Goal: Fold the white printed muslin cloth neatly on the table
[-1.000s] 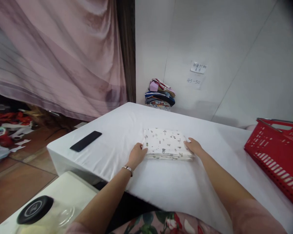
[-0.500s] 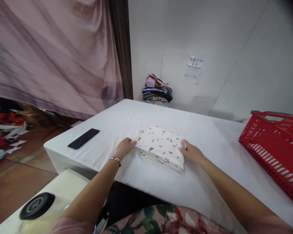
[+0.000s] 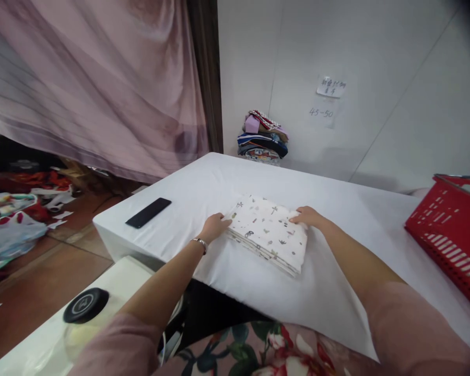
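A folded white cloth with small printed figures lies on the white-covered table, turned at an angle. My left hand presses against its left edge, fingers together. My right hand rests on its far right corner, fingers curled onto the fabric. Both hands touch the cloth; it stays flat on the table.
A black phone lies near the table's left corner. A red plastic basket stands at the right. A pile of folded clothes sits by the wall. A pink curtain hangs left; bags litter the floor. A black round lid rests on a low white surface.
The folded cloth has been turned clockwise and slid a little toward me. My right hand moved from its right side to its far corner; my left stays at the left edge.
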`<state>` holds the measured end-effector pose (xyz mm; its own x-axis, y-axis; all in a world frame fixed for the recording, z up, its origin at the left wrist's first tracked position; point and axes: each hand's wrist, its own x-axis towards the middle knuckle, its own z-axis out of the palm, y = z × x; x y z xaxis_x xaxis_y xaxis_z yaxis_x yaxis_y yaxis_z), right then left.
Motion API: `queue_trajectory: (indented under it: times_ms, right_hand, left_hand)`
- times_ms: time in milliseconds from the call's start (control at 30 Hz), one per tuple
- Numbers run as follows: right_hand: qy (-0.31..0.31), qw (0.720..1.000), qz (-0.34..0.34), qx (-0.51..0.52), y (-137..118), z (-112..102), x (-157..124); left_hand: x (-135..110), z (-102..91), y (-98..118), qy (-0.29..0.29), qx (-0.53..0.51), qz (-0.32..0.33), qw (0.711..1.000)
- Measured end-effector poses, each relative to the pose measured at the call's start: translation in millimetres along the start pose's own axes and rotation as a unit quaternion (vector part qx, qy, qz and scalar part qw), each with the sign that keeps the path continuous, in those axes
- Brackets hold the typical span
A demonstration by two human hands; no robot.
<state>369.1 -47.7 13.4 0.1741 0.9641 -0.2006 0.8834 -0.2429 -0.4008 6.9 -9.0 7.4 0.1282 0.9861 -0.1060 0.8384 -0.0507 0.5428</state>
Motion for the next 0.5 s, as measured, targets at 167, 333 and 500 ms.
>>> queue_trajectory:
  times_ms: [167, 333, 500]
  right_hand:
    - [0.107, 0.985, 0.129, 0.042, 13.7, 15.5, -30.7]
    - [0.084, 0.985, 0.148, 0.011, 17.2, 25.2, -58.2]
    - [0.029, 0.991, 0.131, -0.013, 16.5, 13.5, -60.2]
  left_hand:
    - [50.3, 8.8, 20.5, -0.001, -0.03, 0.036, 0.999]
    - [68.1, 23.7, 34.6, 0.044, -0.056, 0.009, 0.997]
    - [47.2, 26.7, 29.0, 0.068, -0.126, -0.018, 0.99]
